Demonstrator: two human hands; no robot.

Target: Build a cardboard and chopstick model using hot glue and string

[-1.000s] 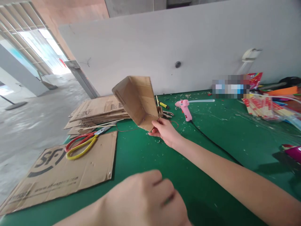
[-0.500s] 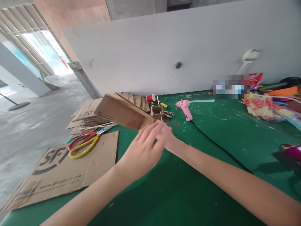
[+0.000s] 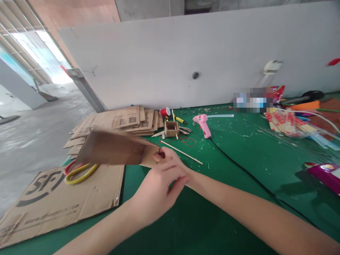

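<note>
A folded cardboard piece (image 3: 114, 147) is held above the table, its far end blurred by motion. My right hand (image 3: 170, 156) grips its near right end, thumb and fingers closed on the edge. My left hand (image 3: 159, 187) lies just in front of and partly over my right hand, fingers loosely bent and thumb apart, with nothing seen in it. Below the raised piece, scissors (image 3: 81, 173) with red and yellow handles rest on a flat printed cardboard sheet (image 3: 87, 198); the piece hides their blades.
Stacked cardboard (image 3: 130, 118) stands behind. Near it are a red thread spool (image 3: 164, 112), a small cardboard box (image 3: 171, 128), pliers (image 3: 185, 130) and a thin stick (image 3: 183, 153). A pink glue gun (image 3: 204, 125) trails a black cord rightward. Bagged sticks (image 3: 281, 122) lie right.
The cardboard piece has swung down and left, now over the scissors. My left hand has slid slightly down from the cardboard edge, its fingers looser. The view has shifted a little right.
</note>
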